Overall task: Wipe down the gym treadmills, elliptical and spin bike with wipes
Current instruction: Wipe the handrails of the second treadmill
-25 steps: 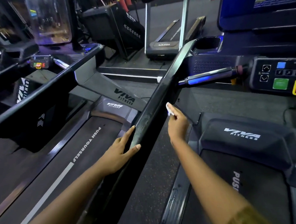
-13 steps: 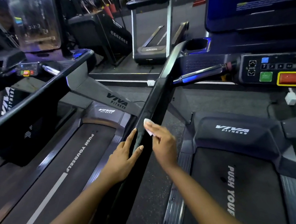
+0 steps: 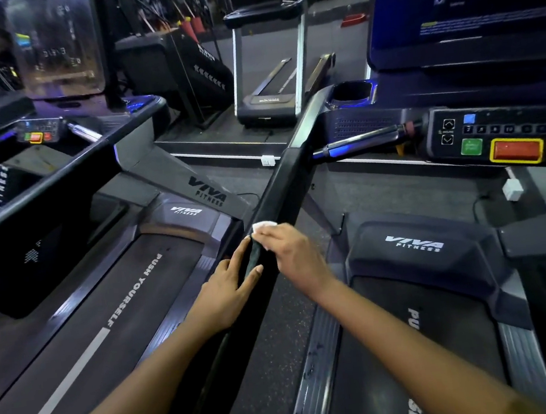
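Observation:
A black side handrail (image 3: 283, 185) of the right treadmill (image 3: 418, 259) slopes from its console down toward me. My right hand (image 3: 290, 255) lies over the rail and presses a small white wipe (image 3: 264, 225) against it; most of the wipe is hidden under the fingers. My left hand (image 3: 229, 289) rests on the rail's left side just below, fingers straight along it. A second treadmill (image 3: 107, 308) lies to the left, its belt marked "PUSH YOURSELF".
The right console (image 3: 500, 139) with green and red buttons and a dark screen (image 3: 466, 4) stands at the upper right, with a chrome grip bar (image 3: 359, 142) pointing at the rail. A third treadmill (image 3: 271, 72) stands on a platform behind. A white plug (image 3: 512, 190) lies on the floor.
My right hand has slid the wipe down the rail toward me until it sits just above my left hand. My left hand has kept its place on the rail.

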### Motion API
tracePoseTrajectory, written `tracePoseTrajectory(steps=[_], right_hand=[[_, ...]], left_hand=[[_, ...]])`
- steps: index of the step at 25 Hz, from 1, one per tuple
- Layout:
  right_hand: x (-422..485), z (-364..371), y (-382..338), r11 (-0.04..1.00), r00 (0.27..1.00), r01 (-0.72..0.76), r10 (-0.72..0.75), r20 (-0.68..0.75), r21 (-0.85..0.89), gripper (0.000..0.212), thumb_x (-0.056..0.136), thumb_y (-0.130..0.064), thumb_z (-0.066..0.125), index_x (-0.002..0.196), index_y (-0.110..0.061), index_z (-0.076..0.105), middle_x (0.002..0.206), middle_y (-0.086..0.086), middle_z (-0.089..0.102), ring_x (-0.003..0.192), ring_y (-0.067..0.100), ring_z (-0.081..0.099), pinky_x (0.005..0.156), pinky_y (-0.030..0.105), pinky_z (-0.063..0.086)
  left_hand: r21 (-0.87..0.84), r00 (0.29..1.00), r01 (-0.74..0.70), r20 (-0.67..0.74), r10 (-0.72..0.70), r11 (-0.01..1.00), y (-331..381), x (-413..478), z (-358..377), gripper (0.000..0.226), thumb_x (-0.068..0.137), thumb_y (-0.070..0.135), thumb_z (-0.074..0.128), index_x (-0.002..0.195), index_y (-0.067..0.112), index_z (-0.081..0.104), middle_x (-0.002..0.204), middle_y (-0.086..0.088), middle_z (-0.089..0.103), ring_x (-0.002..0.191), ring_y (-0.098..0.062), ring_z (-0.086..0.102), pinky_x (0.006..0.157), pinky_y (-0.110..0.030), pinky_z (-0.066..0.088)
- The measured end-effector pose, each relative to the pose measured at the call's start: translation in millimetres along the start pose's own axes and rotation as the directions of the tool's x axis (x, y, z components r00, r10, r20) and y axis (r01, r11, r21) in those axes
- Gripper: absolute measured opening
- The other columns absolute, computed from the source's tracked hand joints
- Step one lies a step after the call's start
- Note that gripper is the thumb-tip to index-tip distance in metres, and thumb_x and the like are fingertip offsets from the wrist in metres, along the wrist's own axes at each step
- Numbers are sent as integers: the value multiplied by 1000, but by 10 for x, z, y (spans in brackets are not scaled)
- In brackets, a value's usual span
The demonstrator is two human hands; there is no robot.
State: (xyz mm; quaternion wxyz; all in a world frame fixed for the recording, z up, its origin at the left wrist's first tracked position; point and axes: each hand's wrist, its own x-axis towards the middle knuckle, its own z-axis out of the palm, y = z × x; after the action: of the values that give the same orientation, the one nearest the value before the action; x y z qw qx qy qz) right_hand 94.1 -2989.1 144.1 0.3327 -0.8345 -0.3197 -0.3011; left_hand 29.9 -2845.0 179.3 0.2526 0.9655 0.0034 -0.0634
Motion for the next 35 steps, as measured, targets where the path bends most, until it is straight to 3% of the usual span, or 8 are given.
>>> tracePoseTrajectory(steps=[3, 6, 9, 18, 20, 23, 28, 35], right_hand=[[-58, -46, 75, 885, 953, -274, 302, -17, 378, 36, 80, 8, 49, 108, -3, 68, 111, 7, 68, 102, 14, 62, 94, 15, 44], [61, 6, 476, 567, 645, -603, 760, -75, 561, 44, 83, 15, 41, 112, -6, 67, 114, 6, 66, 107, 13, 61, 90, 7, 42], [134, 238, 604, 440, 502, -729, 864, -26, 525, 47, 85, 15, 37, 117, -7, 64, 115, 15, 65, 104, 28, 61, 66, 10, 36], [-660, 635, -253, 297, 485, -588, 874, 35, 753, 54, 79, 27, 40, 121, -3, 58, 122, -5, 55, 103, -19, 51, 95, 6, 37], [-763, 577, -346, 263, 477, -592, 876, 68, 761, 50, 82, 25, 41, 118, -6, 60, 119, -4, 59, 101, -17, 54, 91, 5, 38], [-508, 478, 72, 232, 339, -625, 941, -9, 745, 46, 88, 14, 44, 118, -18, 59, 119, 5, 63, 101, 2, 55, 80, 11, 41], [109, 527, 721, 335, 440, -622, 897, -37, 707, 37, 90, 11, 43, 121, -2, 59, 115, 14, 63, 99, 13, 49, 71, 3, 36], [-454, 767, 107, 307, 415, -592, 909, -46, 745, 45, 85, 16, 49, 117, -14, 60, 116, 5, 63, 100, 2, 57, 82, 1, 39]], left_hand=[[-80, 998, -42, 46, 46, 996, -57, -53, -47, 60, 94, 56, 33, 145, 47, 2, 147, -3, 36, 136, -17, 32, 109, -39, 29], [-20, 998, -34, 54, 35, 999, -70, -191, -42, 60, 96, 51, 33, 146, 47, 1, 144, 0, 35, 132, -17, 36, 106, -36, 31], [13, 1000, -31, -3, 31, 999, -33, -268, -17, 57, 95, 53, 30, 144, 51, 2, 140, 1, 38, 125, -19, 43, 102, -34, 34], [37, 999, -22, -27, 23, 999, -11, -265, -17, 58, 95, 52, 31, 144, 52, 1, 138, 0, 40, 124, -21, 44, 98, -33, 33], [44, 999, -27, -21, 28, 999, -6, -273, -21, 58, 95, 52, 31, 144, 52, 0, 138, -1, 40, 124, -21, 44, 99, -34, 33], [38, 999, -30, -14, 30, 999, -10, -270, -23, 59, 94, 54, 30, 144, 52, -1, 138, 0, 40, 123, -20, 44, 101, -35, 33], [50, 999, -31, -22, 32, 998, -3, -267, -12, 59, 92, 56, 28, 143, 52, -2, 132, 0, 42, 119, -20, 46, 101, -38, 34], [54, 999, -26, -33, 28, 998, -12, -258, -8, 58, 95, 52, 31, 144, 51, -1, 135, -2, 42, 121, -23, 45, 100, -37, 35]])
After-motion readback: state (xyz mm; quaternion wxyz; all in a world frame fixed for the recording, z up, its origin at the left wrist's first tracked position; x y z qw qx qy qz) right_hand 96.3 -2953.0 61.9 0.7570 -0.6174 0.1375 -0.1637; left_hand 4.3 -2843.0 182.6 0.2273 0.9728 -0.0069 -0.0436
